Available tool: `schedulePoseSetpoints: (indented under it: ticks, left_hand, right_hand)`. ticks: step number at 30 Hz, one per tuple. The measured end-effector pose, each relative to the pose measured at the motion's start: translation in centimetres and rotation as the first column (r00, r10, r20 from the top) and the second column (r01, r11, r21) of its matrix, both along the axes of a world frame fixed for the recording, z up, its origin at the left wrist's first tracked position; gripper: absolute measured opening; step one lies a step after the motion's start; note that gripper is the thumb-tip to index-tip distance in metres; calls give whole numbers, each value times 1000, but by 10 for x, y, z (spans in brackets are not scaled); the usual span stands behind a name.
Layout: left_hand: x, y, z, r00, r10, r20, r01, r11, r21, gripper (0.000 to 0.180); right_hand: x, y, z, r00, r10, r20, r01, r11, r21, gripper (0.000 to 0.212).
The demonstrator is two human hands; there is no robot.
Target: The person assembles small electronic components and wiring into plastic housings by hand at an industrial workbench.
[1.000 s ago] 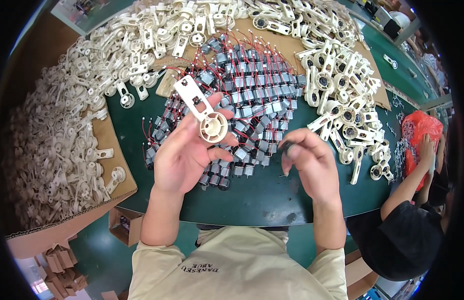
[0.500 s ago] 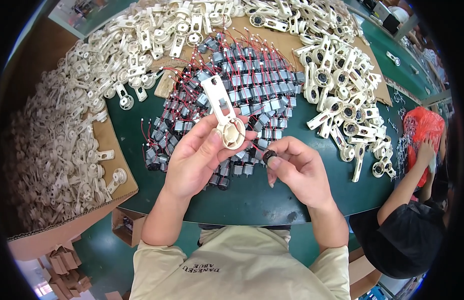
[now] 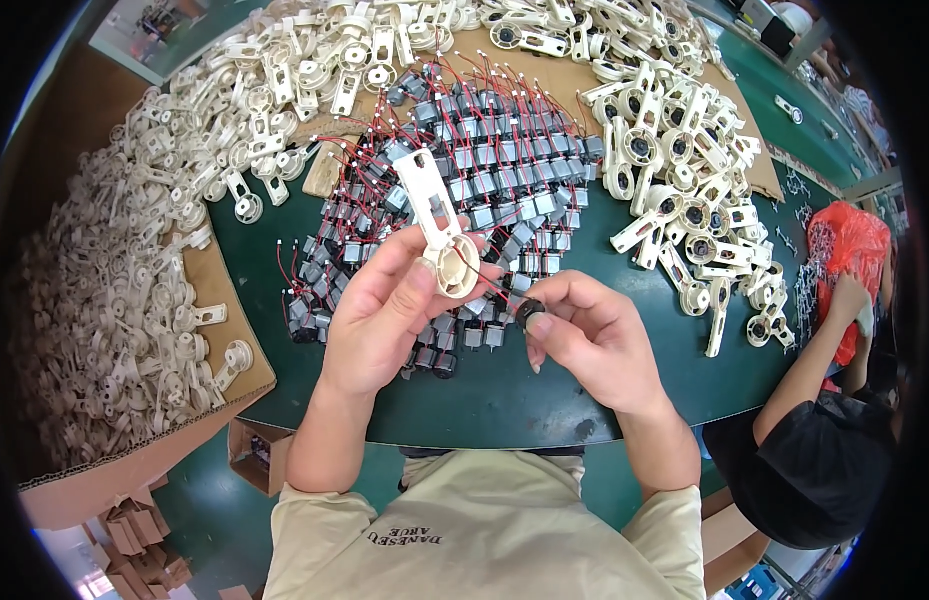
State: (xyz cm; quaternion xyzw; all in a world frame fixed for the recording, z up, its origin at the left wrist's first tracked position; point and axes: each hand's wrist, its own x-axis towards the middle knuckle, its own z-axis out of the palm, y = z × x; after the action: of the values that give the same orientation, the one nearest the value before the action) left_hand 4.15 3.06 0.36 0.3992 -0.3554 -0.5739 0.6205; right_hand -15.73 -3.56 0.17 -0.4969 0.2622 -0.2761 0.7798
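Observation:
My left hand (image 3: 376, 318) is closed on a white plastic housing (image 3: 420, 188), a slotted flat arm with a round ring at its lower end. The arm points up and away, and thumb and fingers pinch the ring's sides. Between thumb and fingertips of my right hand (image 3: 602, 345) is a small motor (image 3: 529, 312), its black end showing and the rest mostly covered. Red and dark wires (image 3: 496, 288) run from the motor to the ring and across its opening. The wires' far end cannot be made out. Motor and ring are a short way apart.
Behind my hands, rows of small grey motors (image 3: 504, 183) with red wires cover the green table (image 3: 484, 405). White housings are heaped in a cardboard box (image 3: 246, 372) at left; more housings (image 3: 639, 150), with black centres, lie right. A co-worker's hand (image 3: 850, 298) touches a red plastic bag (image 3: 844, 240).
Both hands have shifted slightly left with the housing and motor. The wires now show farther across the ring's opening than before.

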Motion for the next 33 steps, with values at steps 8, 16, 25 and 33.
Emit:
schedulePoseSetpoints:
  ticks: [8, 16, 25, 33]
  left_hand:
    - [0, 0, -2, 999, -5, -47, 4, 999, -40, 42]
    - [-5, 3, -12, 994, -107, 8, 107, 992, -61, 40]
    - [-14, 3, -13, 993, -112, 36, 114, 992, -46, 44]
    - [-17, 1, -15, 994, -62, 91, 69, 995, -74, 46]
  right_hand:
    - [-1, -1, -2, 1000, 1, -4, -1, 1000, 3, 18]
    - [2, -2, -1, 996, -3, 95, 7, 999, -40, 32]
    - [3, -1, -1, 998, -29, 62, 34, 996, -84, 31]
    - [-1, -10, -5, 970, -238, -51, 174, 826, -536, 27]
